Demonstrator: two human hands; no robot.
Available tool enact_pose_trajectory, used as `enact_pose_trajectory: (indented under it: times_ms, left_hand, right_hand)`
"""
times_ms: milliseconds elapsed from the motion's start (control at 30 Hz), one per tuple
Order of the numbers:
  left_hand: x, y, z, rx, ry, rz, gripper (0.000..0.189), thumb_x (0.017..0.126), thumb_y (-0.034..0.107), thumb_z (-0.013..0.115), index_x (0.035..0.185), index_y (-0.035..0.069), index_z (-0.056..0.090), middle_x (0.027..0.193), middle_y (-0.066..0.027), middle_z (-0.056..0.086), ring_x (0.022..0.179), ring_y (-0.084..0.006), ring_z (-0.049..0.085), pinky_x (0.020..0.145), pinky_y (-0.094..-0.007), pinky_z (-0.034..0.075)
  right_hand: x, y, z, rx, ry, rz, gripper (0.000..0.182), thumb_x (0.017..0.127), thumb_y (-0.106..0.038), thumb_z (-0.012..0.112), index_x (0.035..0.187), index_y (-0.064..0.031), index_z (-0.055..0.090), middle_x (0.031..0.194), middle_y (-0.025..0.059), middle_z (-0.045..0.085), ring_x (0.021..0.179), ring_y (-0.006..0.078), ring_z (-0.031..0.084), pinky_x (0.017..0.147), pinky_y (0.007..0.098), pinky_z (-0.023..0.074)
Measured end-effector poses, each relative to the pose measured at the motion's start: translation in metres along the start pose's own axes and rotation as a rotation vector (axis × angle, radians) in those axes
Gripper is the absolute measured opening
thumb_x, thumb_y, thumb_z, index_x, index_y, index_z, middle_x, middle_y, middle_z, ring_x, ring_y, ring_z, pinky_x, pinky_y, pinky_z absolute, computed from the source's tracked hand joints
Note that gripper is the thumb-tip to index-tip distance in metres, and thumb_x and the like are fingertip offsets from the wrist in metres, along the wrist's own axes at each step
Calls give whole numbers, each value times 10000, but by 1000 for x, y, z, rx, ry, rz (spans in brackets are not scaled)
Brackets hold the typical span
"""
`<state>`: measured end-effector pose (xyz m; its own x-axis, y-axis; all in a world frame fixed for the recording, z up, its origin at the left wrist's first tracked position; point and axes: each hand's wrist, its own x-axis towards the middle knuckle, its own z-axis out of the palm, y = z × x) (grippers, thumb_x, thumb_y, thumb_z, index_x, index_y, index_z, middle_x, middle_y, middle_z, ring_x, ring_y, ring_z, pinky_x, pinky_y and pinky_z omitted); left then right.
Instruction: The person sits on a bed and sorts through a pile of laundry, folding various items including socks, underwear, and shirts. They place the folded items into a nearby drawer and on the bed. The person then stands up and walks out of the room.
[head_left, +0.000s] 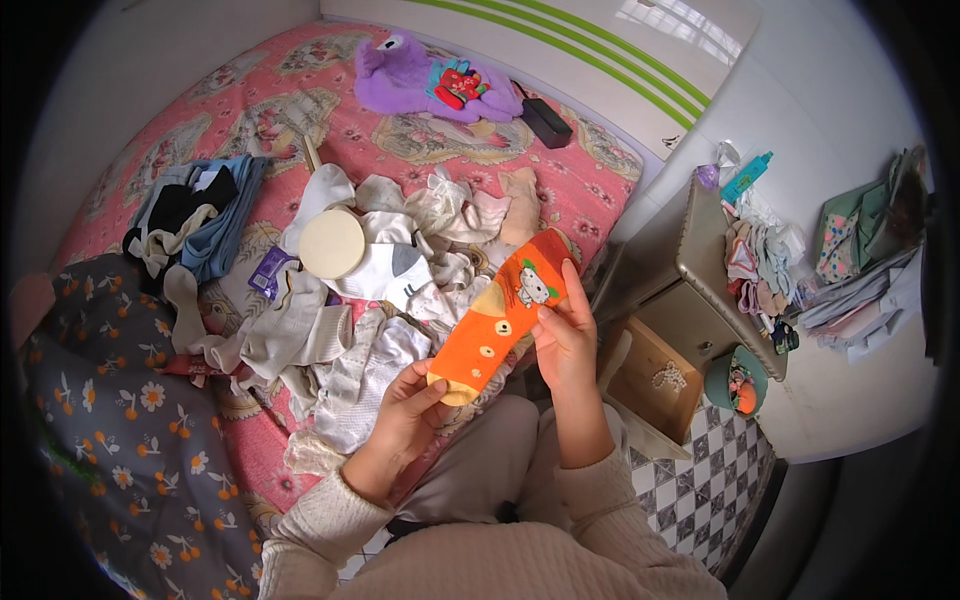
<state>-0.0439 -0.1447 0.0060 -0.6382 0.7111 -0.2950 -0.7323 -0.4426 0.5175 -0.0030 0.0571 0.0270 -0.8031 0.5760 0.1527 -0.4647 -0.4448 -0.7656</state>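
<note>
An orange sock (499, 326) with a cartoon animal and yellow toe and heel is stretched between my hands above my lap. My left hand (409, 412) pinches its toe end between thumb and fingers. Near the cuff, my right hand (564, 334) grips the other end, thumb on top. Beyond the sock spreads a loose heap of mostly white socks (367, 352) on the bed. A white sock with a grey heel (390, 270) lies in the heap, partly under a round cream disc (332, 244). A purple packet (270, 271) is partly covered at the heap's left.
Folded blue and black clothes (217, 217) lie on the pink bedspread (247, 142), beside a dark floral quilt (142, 450). A purple plush toy (420, 79) and a black box (546, 122) sit farther back. On my right, a drawer (649, 390) stands pulled out from a cabinet (697, 300).
</note>
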Motion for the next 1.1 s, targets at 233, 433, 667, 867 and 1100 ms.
enact_pose_trajectory:
  times_ms: [233,433,667,867,1100]
  left_hand:
    - [2,2,-2,-33,39,18,183,876,54,488,1054,17,507,1056,-87,570,979,-192,567,855,-322,475]
    - [8,8,-11,-37,227,199,244,873,28,472,1112,16,516,1049,-85,576,981,-189,557,871,-324,452]
    - [9,5,-11,1,229,221,246,852,-5,503,1094,23,539,987,-67,591,917,-163,571,836,-309,465]
    - [8,8,-17,46,299,241,235,860,-1,479,1082,42,541,1021,-58,586,935,-173,564,838,-312,462]
    - [11,8,-8,119,186,162,227,848,-2,509,1073,10,535,983,-74,594,885,-157,582,809,-290,481]
  right_hand:
    - [8,-9,-24,44,139,-15,521,835,10,491,1323,-55,319,1196,86,504,1074,187,506,906,345,411]
    - [21,-25,-83,21,397,-125,367,828,17,516,1188,-50,491,1010,68,586,904,183,576,826,325,469]
    - [8,-23,-99,-11,424,-136,427,795,80,527,1203,-31,474,1034,63,574,912,155,566,828,292,468]
    - [5,-25,-107,-5,464,-192,439,789,108,501,1203,-36,480,1003,50,568,896,148,561,817,290,465]
    - [-3,-33,-102,-18,318,-73,351,808,77,504,1148,-12,506,964,51,570,890,156,565,812,299,464]
